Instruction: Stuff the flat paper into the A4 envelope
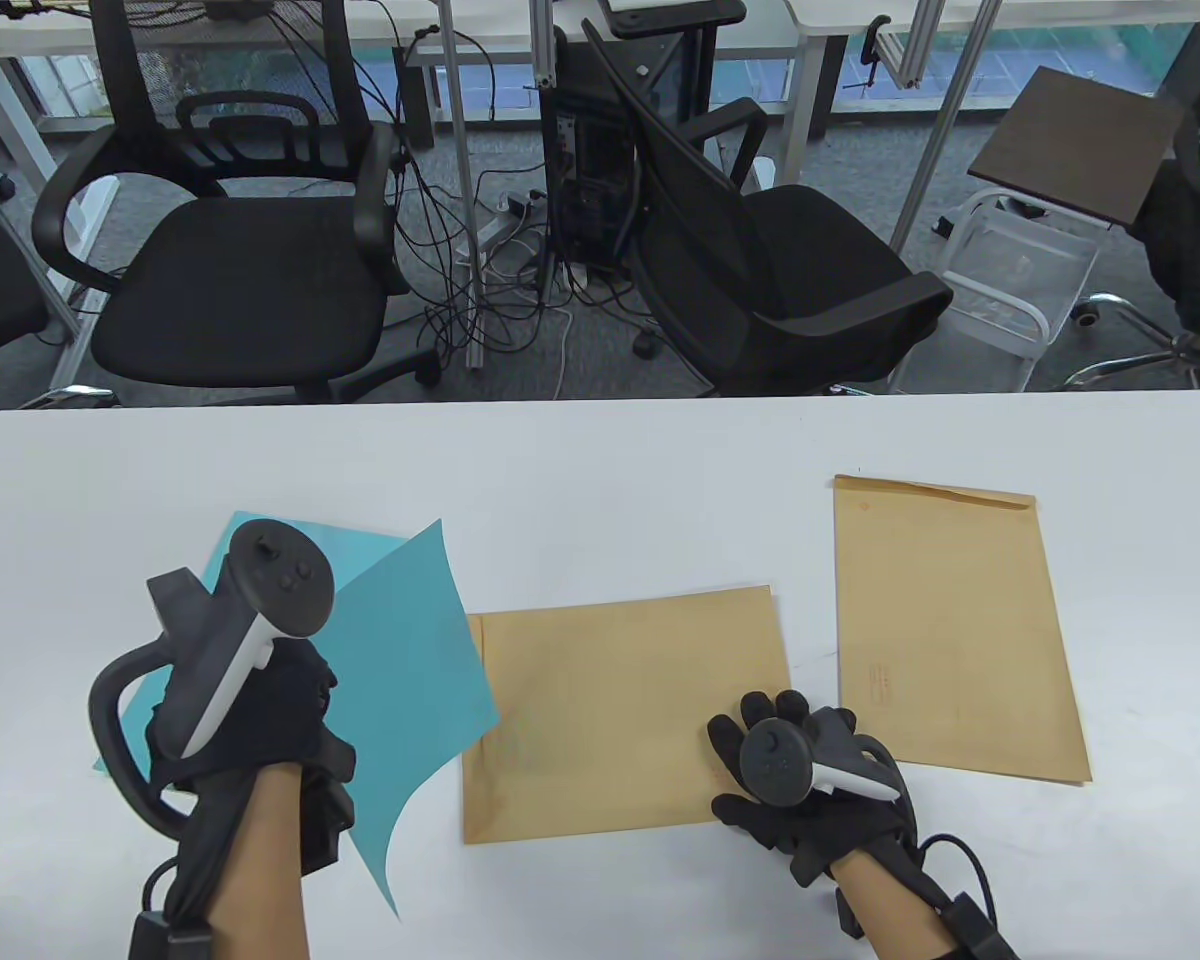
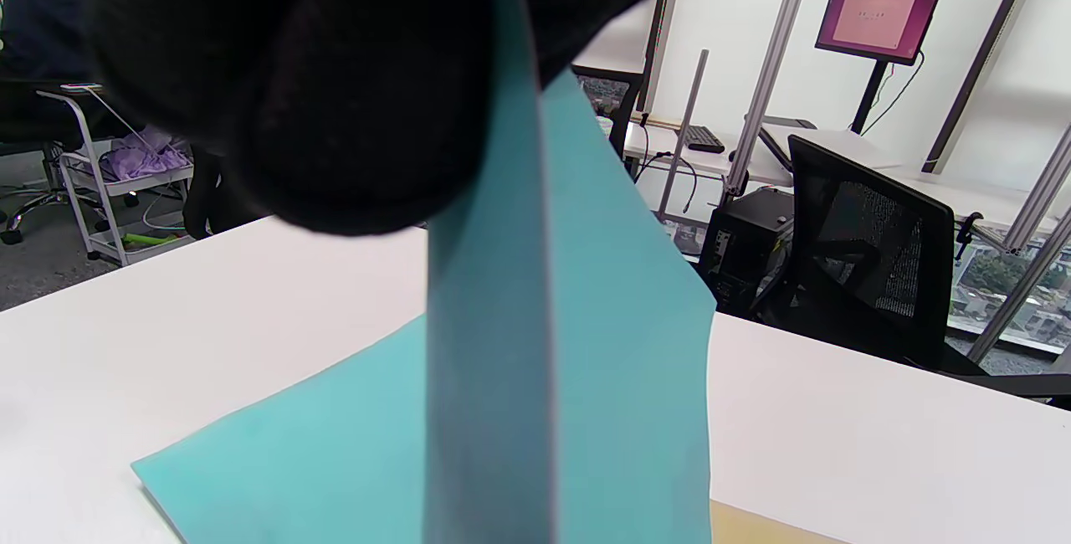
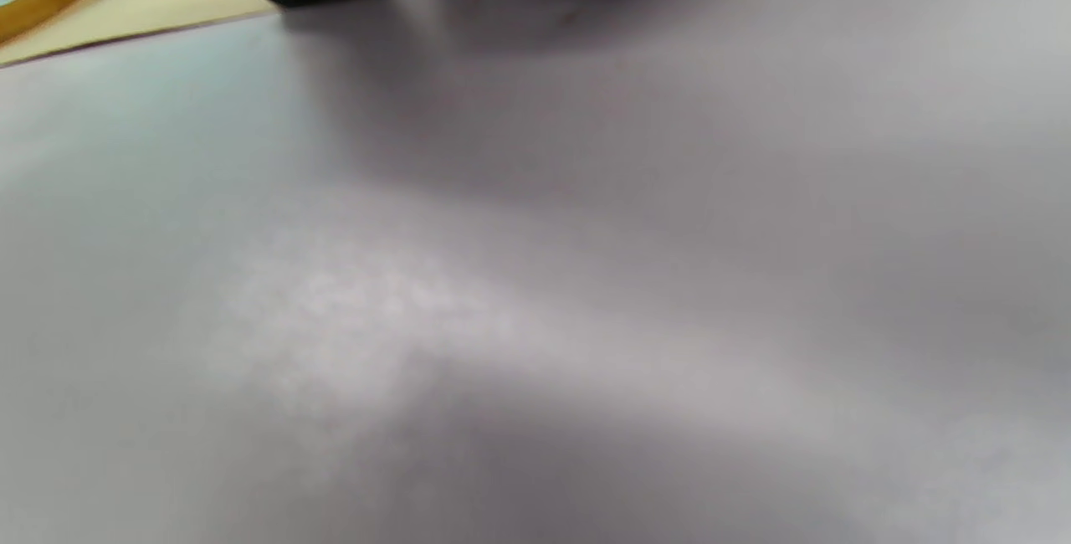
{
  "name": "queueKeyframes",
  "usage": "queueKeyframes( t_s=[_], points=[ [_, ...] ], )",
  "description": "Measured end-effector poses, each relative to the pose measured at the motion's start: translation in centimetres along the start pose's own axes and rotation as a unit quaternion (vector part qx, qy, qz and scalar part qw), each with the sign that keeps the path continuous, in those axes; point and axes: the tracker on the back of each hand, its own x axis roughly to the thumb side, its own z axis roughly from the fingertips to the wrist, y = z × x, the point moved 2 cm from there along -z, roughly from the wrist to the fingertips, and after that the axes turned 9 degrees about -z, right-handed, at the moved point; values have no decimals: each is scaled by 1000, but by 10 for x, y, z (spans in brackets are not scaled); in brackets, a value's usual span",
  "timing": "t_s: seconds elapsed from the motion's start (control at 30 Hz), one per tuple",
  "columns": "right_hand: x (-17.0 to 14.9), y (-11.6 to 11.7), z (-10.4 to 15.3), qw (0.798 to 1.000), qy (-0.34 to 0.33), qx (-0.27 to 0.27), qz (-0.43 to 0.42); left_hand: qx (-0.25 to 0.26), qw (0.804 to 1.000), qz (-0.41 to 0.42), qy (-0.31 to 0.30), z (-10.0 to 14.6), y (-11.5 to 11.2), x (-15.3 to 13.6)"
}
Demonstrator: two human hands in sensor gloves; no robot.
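- Teal paper (image 1: 430, 650) curls up off the table in the left hand (image 1: 245, 720); the right hand (image 1: 810, 780) rests flat on the nearer envelope (image 1: 600, 710).
- Left wrist view: fingers (image 2: 335, 92) pinch the thin, floppy sheet; better held by its edge.
- Right wrist view: blurred, the grip perhaps flat; I cannot tell.

**Count of Things on the Table**

Two brown envelopes lie on the table: one (image 1: 625, 715) near the middle, one (image 1: 955, 630) to the right. Two teal paper sheets show: one lifted (image 1: 415, 680), one flat (image 1: 260, 535). Two gloved hands appear: left (image 1: 250, 720) and right (image 1: 805, 780).
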Motion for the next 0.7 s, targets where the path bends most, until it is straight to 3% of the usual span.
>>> queueKeyframes(
  t_s=[0.4, 0.7],
  points=[
    [0, 0, 0, 1000, 0, 1, -2, 9, 999, -32, 8, 10, 20, 5],
    [0, 0, 0, 1000, 0, 0, -1, -32, 999, -15, -6, 10, 17, 0]
  ],
)
